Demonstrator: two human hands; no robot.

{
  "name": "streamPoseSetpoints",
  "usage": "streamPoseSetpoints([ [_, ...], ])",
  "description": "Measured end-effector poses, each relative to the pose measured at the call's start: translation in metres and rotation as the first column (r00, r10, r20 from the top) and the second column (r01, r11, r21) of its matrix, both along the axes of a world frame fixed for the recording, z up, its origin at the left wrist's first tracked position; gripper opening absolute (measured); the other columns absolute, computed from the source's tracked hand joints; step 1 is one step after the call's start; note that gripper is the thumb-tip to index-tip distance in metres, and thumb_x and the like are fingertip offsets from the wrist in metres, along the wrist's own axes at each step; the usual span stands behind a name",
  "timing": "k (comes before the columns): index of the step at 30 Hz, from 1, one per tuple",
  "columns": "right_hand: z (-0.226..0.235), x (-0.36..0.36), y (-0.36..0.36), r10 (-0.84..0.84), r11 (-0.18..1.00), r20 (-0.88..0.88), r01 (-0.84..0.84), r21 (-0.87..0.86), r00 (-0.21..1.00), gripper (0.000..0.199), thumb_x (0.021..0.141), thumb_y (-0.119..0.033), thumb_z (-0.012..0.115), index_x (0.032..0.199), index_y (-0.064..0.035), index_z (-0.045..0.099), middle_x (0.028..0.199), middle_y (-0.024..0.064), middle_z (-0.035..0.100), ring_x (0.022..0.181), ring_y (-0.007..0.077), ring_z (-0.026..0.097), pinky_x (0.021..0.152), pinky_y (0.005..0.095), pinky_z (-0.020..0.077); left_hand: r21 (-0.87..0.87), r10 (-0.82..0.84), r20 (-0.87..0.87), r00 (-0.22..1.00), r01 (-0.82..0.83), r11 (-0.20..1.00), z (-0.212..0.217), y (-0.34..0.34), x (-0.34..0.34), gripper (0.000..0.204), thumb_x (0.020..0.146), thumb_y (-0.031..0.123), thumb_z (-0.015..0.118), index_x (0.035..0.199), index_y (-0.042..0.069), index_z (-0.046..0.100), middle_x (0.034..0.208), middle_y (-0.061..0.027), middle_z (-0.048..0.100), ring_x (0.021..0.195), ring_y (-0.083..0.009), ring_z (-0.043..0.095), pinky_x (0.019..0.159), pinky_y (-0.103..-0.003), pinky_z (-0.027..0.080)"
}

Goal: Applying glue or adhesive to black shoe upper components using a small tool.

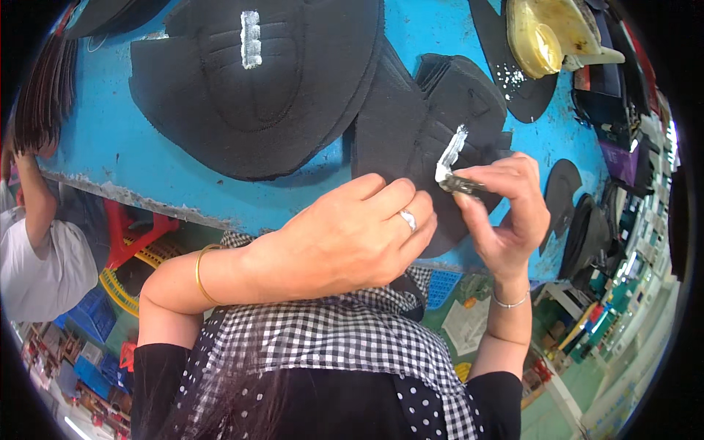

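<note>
A stack of black fabric pieces (469,95) with rounded ends lies on the blue table in front of me. A bent streak of white paste (452,150) runs across the top piece. My right hand (510,205) pinches a short dark applicator (463,184) between thumb and fingers; its tip touches the lower end of the streak. Beside it, my left hand (359,227) lies palm down at the stack's near edge, fingers curled under and their tips hidden. Further left, a larger black curved piece (213,117) carries a straight white paste strip (251,40).
A yellowed paste-stained container (535,40) stands at the far right on a black piece dotted with white. More black pieces (587,235) lie along the right edge of the blue table (103,139). At left, another person's arm (37,198) reaches near a hanging black bundle (45,95).
</note>
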State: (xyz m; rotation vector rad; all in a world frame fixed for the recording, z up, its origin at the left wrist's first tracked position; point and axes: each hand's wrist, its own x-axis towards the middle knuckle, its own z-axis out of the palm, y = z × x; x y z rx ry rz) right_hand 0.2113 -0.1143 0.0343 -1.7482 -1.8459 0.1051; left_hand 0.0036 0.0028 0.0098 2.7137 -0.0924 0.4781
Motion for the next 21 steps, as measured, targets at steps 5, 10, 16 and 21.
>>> streamPoseSetpoints([
  [5, 0.003, 0.032, -0.019, -0.227, 0.876, -0.625, 0.438, 0.204, 0.747, 0.015, 0.096, -0.004, 0.064, 0.109, 0.0022, 0.061, 0.105, 0.0145, 0.07, 0.094, 0.018, 0.064, 0.088, 0.0301, 0.0498, -0.07, -0.121, 0.166, 0.979, 0.134, 0.989, 0.003, -0.007, 0.004, 0.026, 0.076, 0.013, 0.069, 0.099, 0.001, 0.072, 0.085, -0.0034, 0.057, 0.082, -0.0188, 0.062, 0.07, -0.029, 0.051],
  [10, 0.001, 0.057, -0.023, -0.117, 0.825, -0.803, 0.508, 0.249, 0.584, 0.017, 0.102, -0.009, 0.058, 0.113, 0.0029, 0.06, 0.107, 0.0141, 0.069, 0.096, 0.0152, 0.064, 0.088, 0.0283, 0.0503, 0.176, -0.308, 0.63, 0.713, 0.255, 0.951, 0.031, 0.006, -0.013, 0.015, 0.077, 0.018, 0.073, 0.09, 0.012, 0.078, 0.071, 0.0019, 0.043, 0.066, -0.016, 0.05, 0.063, -0.031, 0.048],
  [16, -0.007, 0.018, -0.015, -0.253, 0.938, -0.717, 0.345, -0.019, 0.649, 0.012, 0.097, 0.0, 0.064, 0.108, 0.0014, 0.061, 0.106, 0.0107, 0.071, 0.095, 0.0116, 0.064, 0.087, 0.0246, 0.0495, 0.042, 0.342, 0.157, 0.926, -0.352, 0.935, 0.031, 0.06, -0.055, 0.051, 0.052, 0.016, 0.084, 0.102, 0.016, 0.076, 0.091, -0.0021, 0.059, 0.085, -0.0245, 0.058, 0.075, -0.04, 0.045],
  [21, -0.002, 0.0, -0.006, -0.29, 0.954, -0.543, 0.28, -0.103, 0.788, 0.015, 0.088, -0.001, 0.073, 0.101, -0.0009, 0.065, 0.097, 0.0063, 0.072, 0.088, 0.0111, 0.064, 0.081, 0.025, 0.0502, -0.256, 0.052, 0.068, 0.996, -0.033, 0.966, 0.009, 0.024, -0.034, 0.044, 0.068, 0.023, 0.082, 0.111, 0.016, 0.073, 0.113, -0.0041, 0.067, 0.101, -0.0225, 0.063, 0.085, -0.04, 0.048],
])
